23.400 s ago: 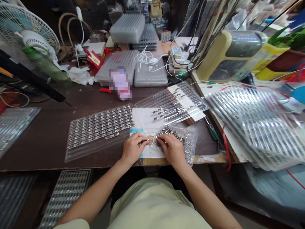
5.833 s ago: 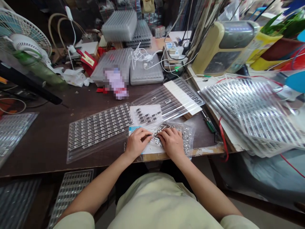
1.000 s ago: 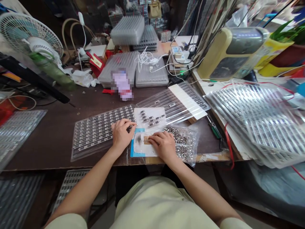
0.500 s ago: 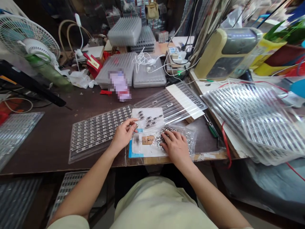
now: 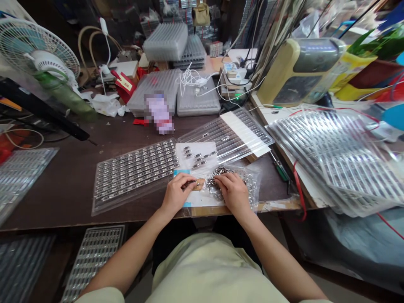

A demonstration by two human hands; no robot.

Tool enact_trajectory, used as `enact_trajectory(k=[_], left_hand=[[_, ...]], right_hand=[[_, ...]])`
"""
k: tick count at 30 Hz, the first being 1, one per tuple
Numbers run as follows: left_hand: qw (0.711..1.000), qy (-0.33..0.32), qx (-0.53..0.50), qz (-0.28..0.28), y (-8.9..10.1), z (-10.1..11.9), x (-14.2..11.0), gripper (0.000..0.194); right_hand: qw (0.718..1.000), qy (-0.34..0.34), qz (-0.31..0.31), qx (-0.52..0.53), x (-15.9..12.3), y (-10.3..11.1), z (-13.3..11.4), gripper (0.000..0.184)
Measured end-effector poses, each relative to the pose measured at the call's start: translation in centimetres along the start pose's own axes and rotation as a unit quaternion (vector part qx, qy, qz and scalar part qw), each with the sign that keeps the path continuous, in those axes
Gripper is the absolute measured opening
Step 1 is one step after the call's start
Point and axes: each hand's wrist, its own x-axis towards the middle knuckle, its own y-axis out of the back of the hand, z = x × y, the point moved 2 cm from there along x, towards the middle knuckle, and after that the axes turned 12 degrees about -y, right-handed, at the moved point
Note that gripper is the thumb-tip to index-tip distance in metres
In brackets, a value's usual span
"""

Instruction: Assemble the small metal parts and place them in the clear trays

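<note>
My left hand point(image 5: 179, 192) is closed in a pinch on a small dark-and-metal connector point(image 5: 188, 184), above the white sheet and beside a piece of brown tape point(image 5: 199, 185). My right hand point(image 5: 235, 192) has its fingertips pressed together at the left side of a heap of small shiny metal parts point(image 5: 217, 191) on a clear plastic bag point(image 5: 252, 185); anything between those fingers is too small to make out. Several loose connectors point(image 5: 198, 158) lie on white paper just beyond. Left of my hands, a clear tray point(image 5: 135, 170) holds rows of similar connectors.
A ribbed clear tray point(image 5: 205, 130) with a white strip lies behind the loose connectors. Stacked trays point(image 5: 315, 155) and a green-handled screwdriver point(image 5: 282, 172) are to the right. A pixelated purple item point(image 5: 159, 111), white cables point(image 5: 191, 80) and a fan point(image 5: 47, 59) stand farther back.
My left hand has moved right and toward me, from the filled tray's edge to above the brown tape. My right hand's spread fingers have drawn together into a pinch over the heap.
</note>
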Motion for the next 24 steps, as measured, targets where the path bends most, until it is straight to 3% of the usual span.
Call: enact_trajectory(k=[8,17,24], left_hand=[[1.0,-0.011,0.014,-0.004,-0.4,0.0,-0.2,0.011],[0.999,-0.008,0.026,-0.018,-0.4,0.3,0.0,0.009],[0.997,0.03,-0.02,0.065,0.3,-0.3,0.1,0.012]], right_hand=[[0.994,-0.024,-0.029,0.1,0.0,0.1,-0.4,0.011],[0.995,-0.02,-0.042,0.092,0.2,-0.9,-1.1,0.013],[0.998,0.014,-0.054,-0.003,0.4,-3.4,-3.6,0.013]])
